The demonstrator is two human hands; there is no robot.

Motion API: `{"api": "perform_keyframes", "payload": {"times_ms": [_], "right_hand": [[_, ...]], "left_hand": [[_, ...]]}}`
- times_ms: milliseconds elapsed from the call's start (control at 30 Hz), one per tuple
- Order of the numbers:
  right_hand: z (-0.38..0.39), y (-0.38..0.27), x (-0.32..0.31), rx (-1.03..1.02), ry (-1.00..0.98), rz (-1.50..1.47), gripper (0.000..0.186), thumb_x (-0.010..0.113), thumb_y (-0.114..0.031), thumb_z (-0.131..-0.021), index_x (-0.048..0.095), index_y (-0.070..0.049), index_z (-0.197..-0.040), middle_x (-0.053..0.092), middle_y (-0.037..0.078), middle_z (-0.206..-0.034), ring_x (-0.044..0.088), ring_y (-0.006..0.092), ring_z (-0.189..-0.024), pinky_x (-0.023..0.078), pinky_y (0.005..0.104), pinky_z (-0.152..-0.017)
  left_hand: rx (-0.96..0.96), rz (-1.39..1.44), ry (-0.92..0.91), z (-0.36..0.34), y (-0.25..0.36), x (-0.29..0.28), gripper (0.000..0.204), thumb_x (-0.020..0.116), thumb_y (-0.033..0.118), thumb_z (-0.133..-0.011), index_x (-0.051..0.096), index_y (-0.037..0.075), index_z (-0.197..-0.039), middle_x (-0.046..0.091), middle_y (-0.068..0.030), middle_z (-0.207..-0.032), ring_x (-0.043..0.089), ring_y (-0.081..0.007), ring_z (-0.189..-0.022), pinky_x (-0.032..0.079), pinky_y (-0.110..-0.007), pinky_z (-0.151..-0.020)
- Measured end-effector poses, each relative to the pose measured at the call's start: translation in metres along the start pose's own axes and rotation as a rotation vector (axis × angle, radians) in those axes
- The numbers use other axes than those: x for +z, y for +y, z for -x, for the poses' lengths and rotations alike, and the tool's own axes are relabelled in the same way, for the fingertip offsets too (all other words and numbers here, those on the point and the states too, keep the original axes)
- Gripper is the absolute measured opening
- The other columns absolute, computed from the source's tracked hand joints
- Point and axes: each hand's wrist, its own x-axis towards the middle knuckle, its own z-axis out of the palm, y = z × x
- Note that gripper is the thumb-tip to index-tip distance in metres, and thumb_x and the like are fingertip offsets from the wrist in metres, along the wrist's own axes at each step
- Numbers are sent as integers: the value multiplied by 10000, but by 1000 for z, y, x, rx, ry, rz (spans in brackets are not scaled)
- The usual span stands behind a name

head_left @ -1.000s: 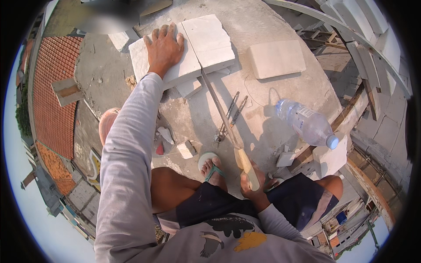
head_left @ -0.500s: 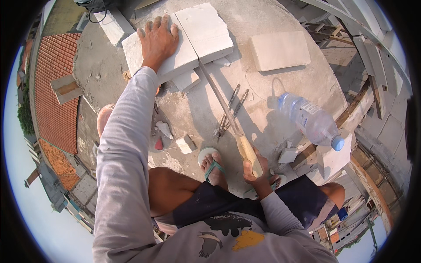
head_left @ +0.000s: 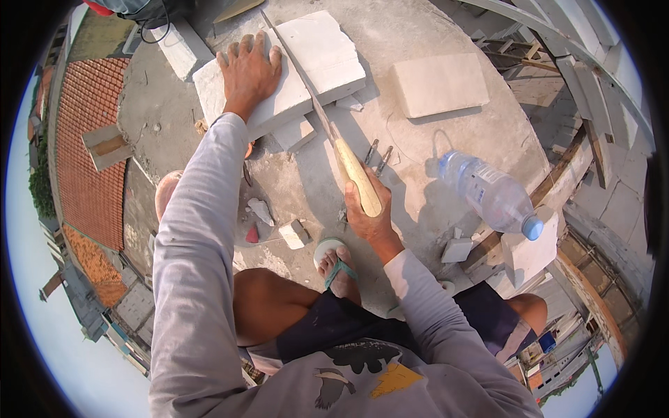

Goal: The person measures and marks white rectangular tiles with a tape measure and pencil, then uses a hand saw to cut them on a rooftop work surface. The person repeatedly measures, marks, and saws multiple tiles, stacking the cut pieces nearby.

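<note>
My left hand (head_left: 248, 76) lies spread on the left part of a white block (head_left: 210, 92), which rests on a smaller white piece (head_left: 293, 131). A long saw blade (head_left: 300, 73) runs through the cut between that part and the right part (head_left: 320, 52). My right hand (head_left: 369, 219) grips the saw's pale wooden handle (head_left: 350, 167), below the block. Two slim metal tools (head_left: 383, 161) lie beside the handle, partly hidden by it.
A plastic bottle (head_left: 488, 191) lies at the right, below a loose white block (head_left: 439, 83). Chips (head_left: 259, 209) and a cube (head_left: 294, 234) lie near my sandalled foot (head_left: 334, 265). The concrete slab (head_left: 512, 136) has beams along its right; another block (head_left: 182, 49) sits at upper left.
My right hand and the saw have moved forward and up, so the blade now reaches beyond the block's far edge. My left hand stays on the block.
</note>
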Motion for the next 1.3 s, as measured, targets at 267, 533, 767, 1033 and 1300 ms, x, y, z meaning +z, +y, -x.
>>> {"api": "perform_keyframes", "payload": {"times_ms": [267, 533, 767, 1033, 1300], "right_hand": [[115, -7, -32, -127, -7, 113, 548, 683, -149, -995, 576, 94, -1475, 736, 223, -1299, 752, 227, -1043, 579, 338, -913], [76, -80, -34, -213, 42, 116, 486, 670, -169, -1033, 589, 119, -1416, 743, 212, -1136, 702, 222, -908, 571, 342, -843], [34, -105, -14, -187, -37, 192, 506, 687, -42, -990, 565, 115, -1455, 751, 249, -1200, 780, 236, -928, 609, 334, -844], [100, -80, -32, -392, -36, 239, 599, 692, -54, -951, 535, 106, -1506, 705, 318, -1346, 767, 316, -1173, 606, 352, -936], [83, -64, -19, -484, 89, 285, 466, 689, -44, -989, 588, 98, -1421, 768, 196, -1017, 782, 252, -841, 605, 345, -744]], "left_hand": [[-15, 104, 76, 21, -14, 4, 666, 415, 526, -1096, 436, 167, -1657, 448, -188, -1661, 344, -436, -1567, 168, -706, -1282], [-75, 110, 82, 14, -17, 0, 675, 437, 542, -1083, 460, 160, -1639, 449, -206, -1649, 338, -449, -1563, 168, -704, -1279], [-64, 173, 110, 28, -20, 1, 676, 422, 541, -1090, 437, 166, -1652, 443, -194, -1649, 327, -439, -1567, 144, -698, -1284], [-81, 166, 199, 38, -37, 7, 677, 429, 553, -1084, 430, 195, -1660, 436, -183, -1660, 340, -428, -1565, 135, -703, -1284], [-106, 138, 144, 30, -27, 11, 685, 421, 580, -1079, 424, 214, -1658, 441, -172, -1662, 329, -405, -1580, 128, -723, -1278]]}}
